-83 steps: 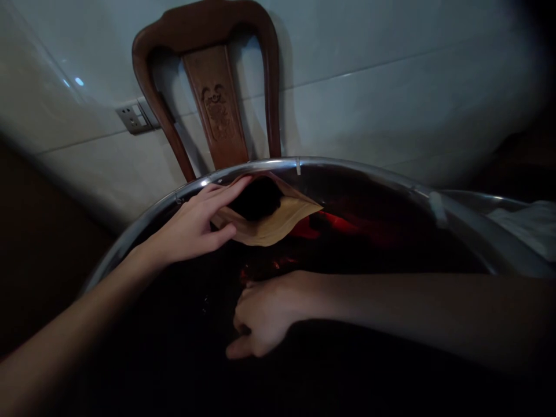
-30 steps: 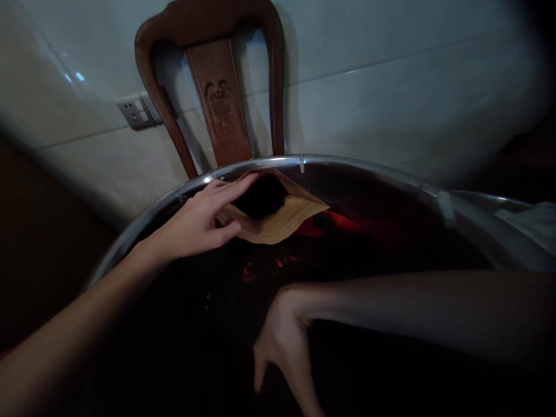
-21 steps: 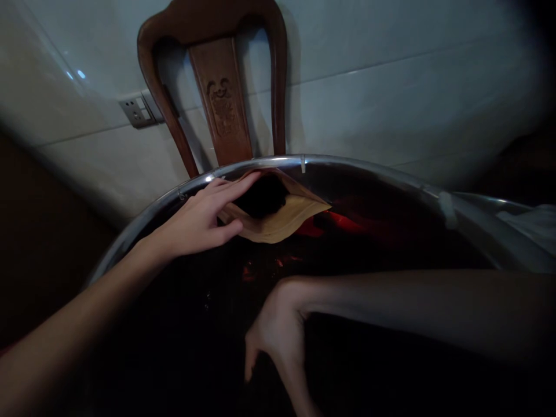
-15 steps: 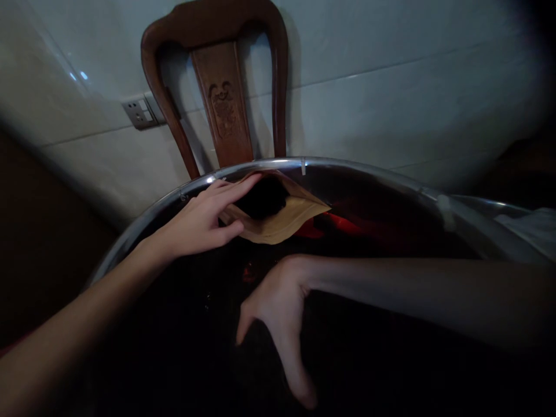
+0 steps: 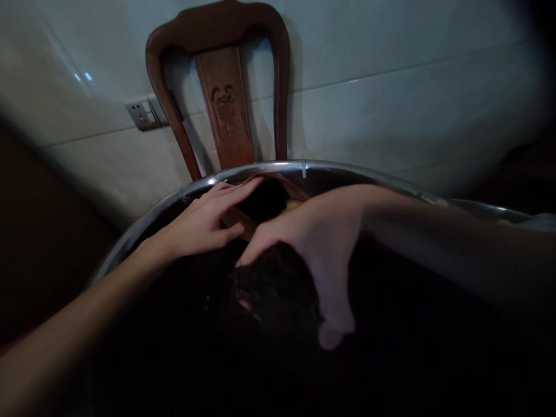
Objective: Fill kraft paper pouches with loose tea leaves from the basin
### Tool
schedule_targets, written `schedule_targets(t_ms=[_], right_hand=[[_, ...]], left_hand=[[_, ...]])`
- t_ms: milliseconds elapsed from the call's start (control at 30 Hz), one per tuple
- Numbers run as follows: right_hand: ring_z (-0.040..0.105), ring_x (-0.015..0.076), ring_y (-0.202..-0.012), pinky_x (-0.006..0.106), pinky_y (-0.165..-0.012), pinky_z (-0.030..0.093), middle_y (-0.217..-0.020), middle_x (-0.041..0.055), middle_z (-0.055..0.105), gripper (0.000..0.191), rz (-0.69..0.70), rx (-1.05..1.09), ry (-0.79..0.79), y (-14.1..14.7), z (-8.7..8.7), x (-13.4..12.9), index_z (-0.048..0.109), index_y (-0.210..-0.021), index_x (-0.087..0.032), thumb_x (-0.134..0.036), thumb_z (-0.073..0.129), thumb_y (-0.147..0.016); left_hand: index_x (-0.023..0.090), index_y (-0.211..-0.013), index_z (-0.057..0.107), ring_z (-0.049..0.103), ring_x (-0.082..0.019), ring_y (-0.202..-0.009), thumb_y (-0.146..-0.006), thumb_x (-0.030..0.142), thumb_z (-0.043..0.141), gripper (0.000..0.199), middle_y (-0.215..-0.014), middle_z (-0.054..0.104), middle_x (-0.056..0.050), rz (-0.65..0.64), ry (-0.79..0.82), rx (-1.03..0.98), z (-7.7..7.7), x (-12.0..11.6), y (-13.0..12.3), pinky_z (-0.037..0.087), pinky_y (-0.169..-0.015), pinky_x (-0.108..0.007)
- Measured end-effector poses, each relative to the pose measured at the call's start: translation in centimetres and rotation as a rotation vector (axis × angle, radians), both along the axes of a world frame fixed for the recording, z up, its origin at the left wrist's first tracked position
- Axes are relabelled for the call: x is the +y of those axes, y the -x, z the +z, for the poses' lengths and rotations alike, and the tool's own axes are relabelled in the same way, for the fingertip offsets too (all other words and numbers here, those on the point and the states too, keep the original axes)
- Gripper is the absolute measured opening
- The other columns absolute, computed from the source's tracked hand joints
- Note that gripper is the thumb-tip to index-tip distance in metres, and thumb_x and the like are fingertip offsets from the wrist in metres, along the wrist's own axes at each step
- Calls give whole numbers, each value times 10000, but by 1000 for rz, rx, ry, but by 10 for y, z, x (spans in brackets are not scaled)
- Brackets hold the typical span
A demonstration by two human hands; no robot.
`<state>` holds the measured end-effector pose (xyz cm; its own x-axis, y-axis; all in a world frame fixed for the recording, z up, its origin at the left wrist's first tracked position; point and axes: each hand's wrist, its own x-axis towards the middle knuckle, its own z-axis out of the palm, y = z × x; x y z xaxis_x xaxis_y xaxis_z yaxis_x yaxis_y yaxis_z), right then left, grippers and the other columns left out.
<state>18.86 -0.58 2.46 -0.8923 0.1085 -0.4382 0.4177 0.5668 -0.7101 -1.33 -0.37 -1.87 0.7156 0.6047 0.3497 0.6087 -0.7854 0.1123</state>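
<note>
My left hand [image 5: 206, 217] grips the left edge of a brown paper pouch [image 5: 247, 225], thumb outside in front and fingers along the rear edge. The pouch's mouth gapes and its inside looks black. My right hand [image 5: 324, 246] is curled over a dark, rough clump [image 5: 280, 284] about as wide as the palm, just in front of the pouch. What the clump is made of cannot be told in this light. The right hand and wrist hide the pouch's right side.
A shiny metal rim [image 5: 278, 166] curves round the far side of the dark area under my hands. Beyond it stand a carved wooden chair [image 5: 223, 98] and a tiled wall [image 5: 369, 110] with a socket plate [image 5: 143, 114]. The near area is too dark to make out.
My right hand has risen toward the pouch and to the right, with the dark clump now visible in its grasp. My left hand keeps its hold on the pouch.
</note>
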Motion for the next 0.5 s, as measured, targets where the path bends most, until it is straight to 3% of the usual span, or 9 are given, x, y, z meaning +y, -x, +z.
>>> schedule_targets(t_ms=[67,167,267,367,500], right_hand=[[636,125,-848,232,-771,506,-944,-53,684,578,-22,15,-56,-5,10,2,661,-1046,-197,-202,797,-484],[625,136,-872,276,-780,501,-1003,-44,668,539,-150,79,-201,-14,15,11,646,-1067,-182,-296,759,-552],[620,154,-886,297,-774,496,-1022,-25,661,509,-290,174,-338,-20,8,22,636,-1103,-188,-333,716,-621],[616,175,-893,290,-768,500,-1027,-1,658,526,-339,293,-432,-16,-3,27,641,-1100,-195,-334,731,-601],[600,200,-918,302,-788,489,-1045,21,646,544,-457,410,-620,-5,-19,29,637,-1092,-199,-300,744,-569]], left_hand=[[223,-1466,247,383,-293,-1297,-817,254,557,720,-1476,354,-53,-8,14,6,1,-1,-1,321,-1094,-496],[260,-1416,346,438,-298,-1242,-822,314,561,635,-1417,435,-48,-11,-1,4,-1,-2,-2,388,-1039,-489],[245,-1260,517,506,-287,-1144,-819,305,546,446,-1257,554,-59,20,2,9,-2,-2,-3,469,-944,-458],[165,-1198,555,540,-283,-1077,-808,293,539,410,-1163,593,-95,58,16,4,-2,-2,-3,476,-928,-461],[153,-1330,455,496,-294,-1176,-813,324,555,554,-1330,508,-117,48,-12,-58,-1,1,-1,396,-1031,-481]])
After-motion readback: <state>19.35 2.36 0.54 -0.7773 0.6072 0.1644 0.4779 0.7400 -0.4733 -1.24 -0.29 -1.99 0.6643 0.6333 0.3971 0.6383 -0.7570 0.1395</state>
